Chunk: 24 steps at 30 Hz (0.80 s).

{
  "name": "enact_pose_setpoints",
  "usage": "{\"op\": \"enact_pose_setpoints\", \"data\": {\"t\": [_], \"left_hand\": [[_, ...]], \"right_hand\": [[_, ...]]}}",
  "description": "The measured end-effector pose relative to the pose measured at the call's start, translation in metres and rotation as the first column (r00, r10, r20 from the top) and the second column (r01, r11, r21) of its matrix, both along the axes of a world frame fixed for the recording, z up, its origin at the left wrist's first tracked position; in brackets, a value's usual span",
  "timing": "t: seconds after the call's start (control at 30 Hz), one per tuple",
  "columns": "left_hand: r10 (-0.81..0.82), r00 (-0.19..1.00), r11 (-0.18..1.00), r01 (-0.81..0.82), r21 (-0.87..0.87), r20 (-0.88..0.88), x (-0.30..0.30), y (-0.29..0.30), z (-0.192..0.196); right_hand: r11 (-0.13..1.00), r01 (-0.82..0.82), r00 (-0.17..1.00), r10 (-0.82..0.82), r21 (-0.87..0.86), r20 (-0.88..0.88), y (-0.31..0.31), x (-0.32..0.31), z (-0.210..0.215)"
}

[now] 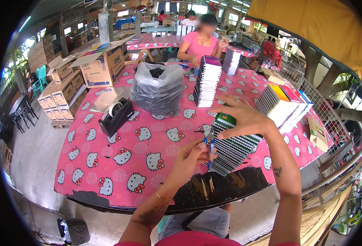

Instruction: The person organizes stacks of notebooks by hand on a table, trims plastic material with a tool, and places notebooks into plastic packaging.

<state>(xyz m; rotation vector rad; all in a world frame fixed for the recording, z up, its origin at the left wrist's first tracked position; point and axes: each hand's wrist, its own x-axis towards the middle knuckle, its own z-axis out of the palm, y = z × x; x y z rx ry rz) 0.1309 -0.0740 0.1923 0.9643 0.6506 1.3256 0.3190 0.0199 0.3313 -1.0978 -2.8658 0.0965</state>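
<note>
My left hand is closed around blue-handled pliers, their metal jaws pointing up beside a stack of notebooks. That stack of spiral-bound notebooks, with a green cover on top, leans at the table's near edge, its dark wire spines turned toward me. Over its upper end arches my right hand, fingers spread and thumb near the top cover. Whether the thumb touches the cover I cannot tell.
On the pink patterned table stand a tape dispenser, a plastic bag of dark material, a tall notebook stack and more notebooks at right. A co-worker sits across. Cartons stand at left.
</note>
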Motion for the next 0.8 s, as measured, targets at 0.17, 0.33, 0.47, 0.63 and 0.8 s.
{"op": "enact_pose_setpoints", "data": {"t": [0.17,0.33,0.47,0.63,0.8], "left_hand": [[0.042,0.986,0.998,-0.036,0.042,-0.164,-0.001,0.004,-0.004],[0.738,0.285,0.663,-0.134,0.736,-0.612,-0.001,-0.006,0.003],[-0.009,1.0,0.999,0.009,-0.049,0.004,-0.005,-0.003,-0.008],[-0.037,0.998,0.992,0.043,-0.118,0.053,-0.003,-0.001,-0.009],[0.477,0.705,0.857,-0.242,0.455,-0.524,-0.001,-0.005,-0.01]], "right_hand": [[0.997,-0.07,0.992,0.065,-0.044,-0.106,0.012,0.0,-0.012],[0.997,-0.044,0.991,0.036,-0.058,-0.127,0.008,-0.001,-0.011],[0.998,-0.039,0.992,0.034,-0.044,-0.122,0.005,-0.006,-0.01],[0.999,-0.027,0.991,0.021,-0.046,-0.13,0.006,-0.001,-0.013],[0.998,-0.023,0.994,0.016,-0.06,-0.109,0.004,-0.004,-0.011]]}}
